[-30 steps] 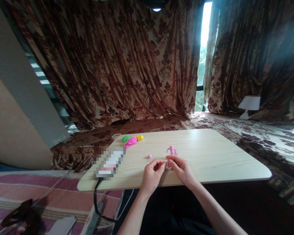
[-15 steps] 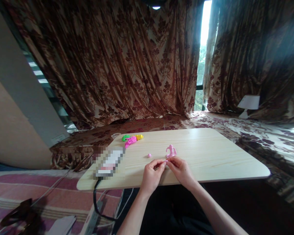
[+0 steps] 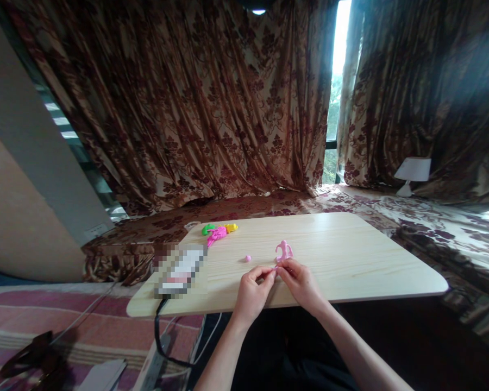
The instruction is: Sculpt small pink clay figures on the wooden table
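Basically left hand [image 3: 254,285] and right hand [image 3: 302,282] pinching tiny pink piece [image 3: 274,268] between fingertips, by surface's [image 3: 350,260] near edge. Piece mostly hidden; slack pinch might drop it over edge. Pink figure [image 3: 284,250] just past right fingers, careless knuckle could knock it. Pink ball [image 3: 248,258] farther from edge, could roll if bumped.

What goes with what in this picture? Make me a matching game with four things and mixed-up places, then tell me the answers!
1. White lamp
2. Round pink piece
3. Yellow piece
4. Left hand

A. On the table, beside the green piece
B. Fingertips meeting those of the right hand
C. In front of the curtain, past the table
D. On the table, just beyond the left hand

Pairs: 1-C, 2-D, 3-A, 4-B
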{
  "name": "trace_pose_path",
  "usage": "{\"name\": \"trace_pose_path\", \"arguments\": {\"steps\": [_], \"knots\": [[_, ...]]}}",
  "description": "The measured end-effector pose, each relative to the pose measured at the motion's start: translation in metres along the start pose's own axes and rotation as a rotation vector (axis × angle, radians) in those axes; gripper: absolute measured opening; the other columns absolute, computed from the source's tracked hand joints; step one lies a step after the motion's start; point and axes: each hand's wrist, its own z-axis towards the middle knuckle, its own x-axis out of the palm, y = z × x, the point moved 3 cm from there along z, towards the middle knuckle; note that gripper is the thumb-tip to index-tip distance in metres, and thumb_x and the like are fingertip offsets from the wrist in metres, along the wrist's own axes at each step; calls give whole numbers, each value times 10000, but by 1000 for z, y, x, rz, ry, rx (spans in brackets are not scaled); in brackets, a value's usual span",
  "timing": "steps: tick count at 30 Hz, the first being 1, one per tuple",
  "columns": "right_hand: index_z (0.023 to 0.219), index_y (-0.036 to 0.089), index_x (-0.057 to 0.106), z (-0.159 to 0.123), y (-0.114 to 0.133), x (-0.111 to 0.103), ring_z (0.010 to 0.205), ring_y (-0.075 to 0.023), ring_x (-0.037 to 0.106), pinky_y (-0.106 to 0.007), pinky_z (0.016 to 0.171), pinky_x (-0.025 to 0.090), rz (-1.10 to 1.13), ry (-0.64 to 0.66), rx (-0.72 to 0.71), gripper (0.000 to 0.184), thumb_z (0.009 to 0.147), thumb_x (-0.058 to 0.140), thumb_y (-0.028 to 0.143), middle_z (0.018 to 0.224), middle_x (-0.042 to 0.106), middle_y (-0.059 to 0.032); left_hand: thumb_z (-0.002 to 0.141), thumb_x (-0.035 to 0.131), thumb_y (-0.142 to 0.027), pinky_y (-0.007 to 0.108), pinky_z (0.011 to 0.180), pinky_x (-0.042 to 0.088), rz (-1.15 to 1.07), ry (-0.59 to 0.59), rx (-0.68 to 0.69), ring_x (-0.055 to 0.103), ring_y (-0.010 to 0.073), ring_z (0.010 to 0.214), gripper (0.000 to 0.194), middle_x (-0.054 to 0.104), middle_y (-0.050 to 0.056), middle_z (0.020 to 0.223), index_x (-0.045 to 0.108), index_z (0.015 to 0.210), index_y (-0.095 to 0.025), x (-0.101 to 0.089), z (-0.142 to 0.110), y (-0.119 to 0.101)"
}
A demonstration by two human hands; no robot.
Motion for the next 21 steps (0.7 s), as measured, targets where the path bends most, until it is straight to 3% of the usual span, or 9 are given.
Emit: {"name": "trace_pose_path", "arguments": {"steps": [6, 14, 17, 21], "knots": [[908, 170, 626, 1, -6, 2, 711, -157, 597, -256, 647, 476, 83, -1, 79, 241, 808, 540, 372, 795, 652, -39, 766, 566, -324, 301, 815, 483, -37, -35, -44, 635, 195, 853, 230, 703, 55, 887, 688, 886, -170, -2, 2, 1], [854, 171, 644, -1, -7, 3, 716, -162, 608, -264, 664, 489, 82, -21, 36, 193, 805, 550, 332, 784, 652, -40, 737, 601, -327, 255, 727, 484, -18, -79, -16, 619, 157, 743, 199, 680, 39, 791, 655, 817, -153, -2, 1, 0], [932, 172, 635, 0, -10, 2, 716, -164, 611, -267, 647, 499, 90, -37, 56, 227, 779, 581, 331, 823, 654, -48, 751, 583, -314, 249, 729, 475, -40, -60, -16, 611, 154, 758, 183, 671, 38, 805, 640, 817, -153, -1, 0, -2], [826, 176, 647, -1, -3, 5, 700, -154, 595, -261, 633, 493, -4, -3, -6, 157, 799, 548, 295, 796, 637, -40, 763, 567, -287, 253, 755, 470, -104, 6, -16, 606, 153, 790, 164, 656, 36, 821, 616, 846, -154, 0, 0, -5]]}}
